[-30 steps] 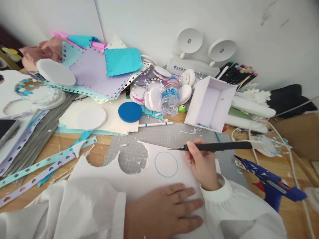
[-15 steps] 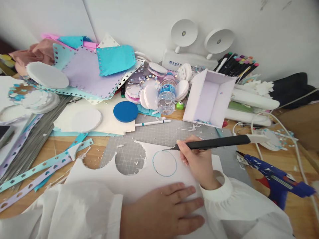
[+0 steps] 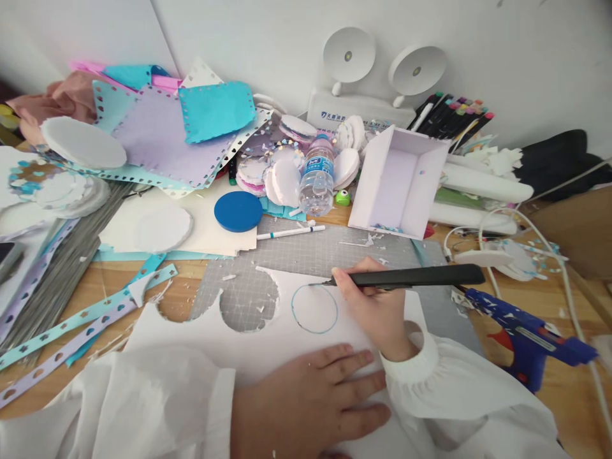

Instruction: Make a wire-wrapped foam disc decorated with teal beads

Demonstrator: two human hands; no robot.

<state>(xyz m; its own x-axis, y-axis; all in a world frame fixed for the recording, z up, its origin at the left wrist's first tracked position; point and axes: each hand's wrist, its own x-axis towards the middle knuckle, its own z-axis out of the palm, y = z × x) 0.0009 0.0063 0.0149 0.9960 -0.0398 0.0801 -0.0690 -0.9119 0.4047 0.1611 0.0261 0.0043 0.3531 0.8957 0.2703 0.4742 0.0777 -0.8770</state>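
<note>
and here, nearest of all, the left hand (image 3: pixel 310 398) lies palm down on the white sheet (image 3: pixel 191 344), fingers loosely spread toward the right. just beyond it, the right hand (image 3: pixel 375 312) is pinching the black tool (image 3: pixel 421 276) near its front end, thumb and fingers closed round it, its thin dark tip right at the top of the drawn circle (image 3: pixel 314 308)! whether that tip touches the surface, i can't tell. the sheet lies partly over the grey cutting mat (image 3: pixel 296 248), with scooped-out curves along its far edge. over to the right, the blue glue gun (image 3: pixel 530 328) lies on the wooden table (image 3: pixel 559 312). further back, a white marker (image 3: pixel 291 233) rests beside the blue disc (image 3: pixel 238 211); behind them stand the water bottle (image 3: pixel 316 182) and, to its right, the open white box (image 3: pixel 400 185). and at the very back, the twin-headed lamp (image 3: pixel 349 55) by the wall!
</note>
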